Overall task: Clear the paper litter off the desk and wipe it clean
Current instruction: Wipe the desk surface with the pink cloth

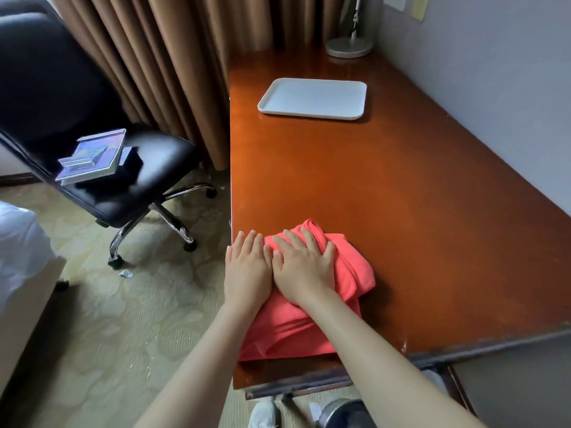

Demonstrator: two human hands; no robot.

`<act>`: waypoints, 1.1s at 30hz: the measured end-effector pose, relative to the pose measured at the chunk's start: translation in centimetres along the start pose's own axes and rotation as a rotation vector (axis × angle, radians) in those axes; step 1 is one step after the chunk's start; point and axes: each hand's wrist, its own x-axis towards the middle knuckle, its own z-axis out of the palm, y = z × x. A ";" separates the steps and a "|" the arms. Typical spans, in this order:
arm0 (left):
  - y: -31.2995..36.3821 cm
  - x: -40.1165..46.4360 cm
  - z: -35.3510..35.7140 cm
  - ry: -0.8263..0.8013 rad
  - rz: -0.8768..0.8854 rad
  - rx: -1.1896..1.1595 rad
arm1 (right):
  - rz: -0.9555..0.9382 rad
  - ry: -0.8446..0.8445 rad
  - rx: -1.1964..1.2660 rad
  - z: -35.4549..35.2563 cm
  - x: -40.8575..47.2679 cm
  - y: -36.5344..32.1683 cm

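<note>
Pressing both flat, open hands, left and right, on one red cloth at the near left corner of the counter, I am aiming for overlapping strokes toward one white tray beyond the cloth; neither grip is closing, and one paper scrap is lying on the floor left of the cloth.

Counts, head view:
- Hands: two. Left hand, right hand, both flat, side by side on cloth.
- Red cloth: one, bunched on near end of desk.
- Desk: one, glossy brown top.
- White tray: one, on far part of desk.
- Lamp base: one, at far end of desk.
- Office chair: one, black.
- Boxes on chair seat: small stack, exact number unclear.
- Paper scrap on floor: one.
- Shoe: one visible at bottom edge.
- Notes on wall: two.
</note>
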 end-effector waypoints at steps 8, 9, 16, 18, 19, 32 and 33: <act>4.2 -6.9 1.2 0.003 -0.059 0.005 | -0.029 0.002 0.020 -1.4 -6.3 3.8; 4.9 -7.3 1.3 0.002 -0.056 0.011 | -0.027 0.005 0.026 -1.6 -6.8 4.4; 10.6 -8.9 3.4 -0.014 0.012 0.057 | 0.045 0.079 0.032 -3.8 -9.0 9.9; 12.7 -8.8 4.3 -0.009 0.048 0.066 | 0.076 0.108 0.018 -4.7 -9.3 12.0; 13.9 -8.7 4.7 -0.010 0.068 0.059 | 0.096 0.124 0.011 -5.1 -9.4 13.1; 30.2 -3.3 10.2 -0.103 0.507 0.003 | 0.538 0.345 -0.055 -11.6 -8.9 27.8; 31.5 -2.9 10.5 -0.113 0.543 -0.005 | 0.573 0.361 -0.054 -12.1 -8.9 28.8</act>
